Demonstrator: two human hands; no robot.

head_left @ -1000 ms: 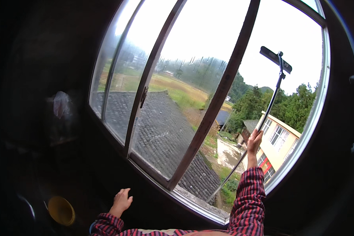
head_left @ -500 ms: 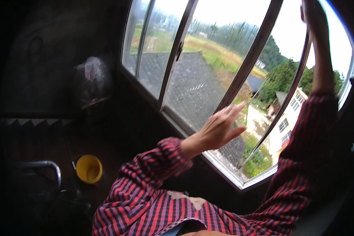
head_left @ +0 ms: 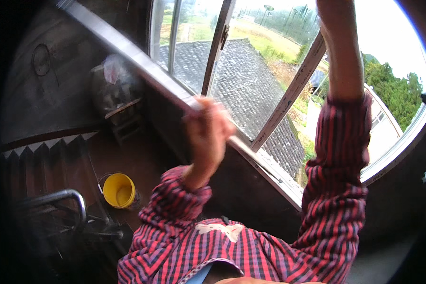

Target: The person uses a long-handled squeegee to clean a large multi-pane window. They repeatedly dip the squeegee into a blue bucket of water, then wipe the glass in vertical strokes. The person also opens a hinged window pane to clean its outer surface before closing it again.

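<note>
My left hand (head_left: 207, 132) is raised in front of the window, blurred by motion, its fingers closed round the lower end of a long pale bar (head_left: 128, 52). The bar slants up to the far left and looks like the edge of a window sash; the rest of that piece cannot be made out. My right arm reaches up in front of the window's right part. Its hand (head_left: 336, 12) is at the top edge of the view, with the fingers cut off. Behind both hands is the sliding window (head_left: 288, 99), with dark upright bars and a pale sill.
A yellow bucket (head_left: 119, 190) stands on the floor at the lower left, beside bent metal tubing (head_left: 57, 196) and stairs (head_left: 38, 165). A stool (head_left: 123, 111) with a plastic bag (head_left: 111, 71) stands against the dark wall. A tiled roof (head_left: 251, 80) lies outside.
My left hand, open with spread fingers before, has moved left and closed on the pale bar, which has come into view. My right arm has shifted left; the curved dark bar beside it is gone.
</note>
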